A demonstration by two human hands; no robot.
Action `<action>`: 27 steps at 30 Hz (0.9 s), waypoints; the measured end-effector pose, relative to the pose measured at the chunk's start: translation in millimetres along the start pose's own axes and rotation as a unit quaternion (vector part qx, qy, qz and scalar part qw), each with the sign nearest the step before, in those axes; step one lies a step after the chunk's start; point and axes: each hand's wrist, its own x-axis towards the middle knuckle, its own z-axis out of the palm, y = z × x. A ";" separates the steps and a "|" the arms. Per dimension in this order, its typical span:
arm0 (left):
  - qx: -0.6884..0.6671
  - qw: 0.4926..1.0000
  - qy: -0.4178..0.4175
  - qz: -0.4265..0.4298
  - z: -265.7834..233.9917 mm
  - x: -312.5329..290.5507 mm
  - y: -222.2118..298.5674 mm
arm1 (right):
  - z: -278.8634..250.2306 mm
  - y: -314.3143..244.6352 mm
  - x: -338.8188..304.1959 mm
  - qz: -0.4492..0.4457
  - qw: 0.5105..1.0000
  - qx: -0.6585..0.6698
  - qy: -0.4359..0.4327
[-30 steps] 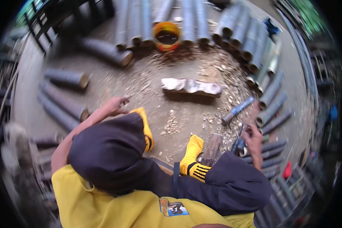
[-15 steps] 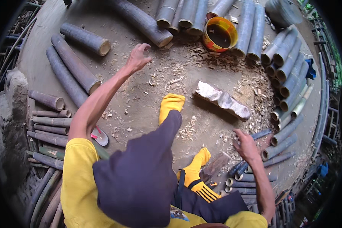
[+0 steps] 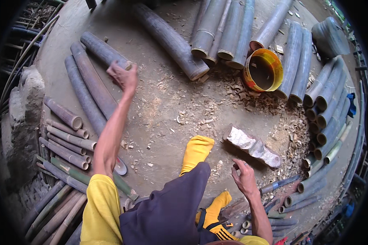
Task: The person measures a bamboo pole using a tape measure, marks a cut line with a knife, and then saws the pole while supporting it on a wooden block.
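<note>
My left hand (image 3: 124, 76) is at the near end of a short grey bamboo pole (image 3: 104, 48) on the ground at the upper left. Its fingers are bent but apart, overlapping the pole's cut end; I cannot tell whether they touch it. My right hand (image 3: 245, 178) hovers empty, fingers loosely curled and apart, just below a rough wooden block (image 3: 253, 147) with a pale, notched top. Between my arms are my dark-trousered leg and a foot in a yellow sock (image 3: 197, 152).
Bamboo poles lie in rows at the back, right and left. A yellow-and-red bucket (image 3: 279, 69) of dark liquid stands at the back right, ringed by wood chips (image 3: 253, 98). A large stone (image 3: 26, 106) stands far left; a sandal (image 3: 120, 166) lies partly behind my left arm.
My view has tilted toward the back. My left hand has moved left to the short bamboo pole's end. My right hand has shifted slightly left, nearer the wooden block.
</note>
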 end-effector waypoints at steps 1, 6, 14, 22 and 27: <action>0.014 0.997 0.009 -0.070 3.6 13.1 -13.1 | -0.4 -0.8 3.5 0.001 1.000 -0.003 -0.002; -0.372 0.789 -0.252 -0.419 29.9 51.8 -71.7 | 3.5 -19.0 24.7 -0.024 0.999 -0.016 0.023; -0.642 0.456 -0.431 -0.440 -40.5 -66.8 -50.7 | 20.4 -44.4 28.8 -0.043 0.998 0.025 0.039; -0.602 0.398 -0.479 -0.499 -85.0 -210.0 -46.7 | 64.7 -99.0 62.3 0.063 0.955 0.282 0.064; -0.556 0.303 -0.580 -0.513 -97.4 -238.9 -16.1 | 93.7 -75.1 75.6 0.015 0.971 0.228 0.066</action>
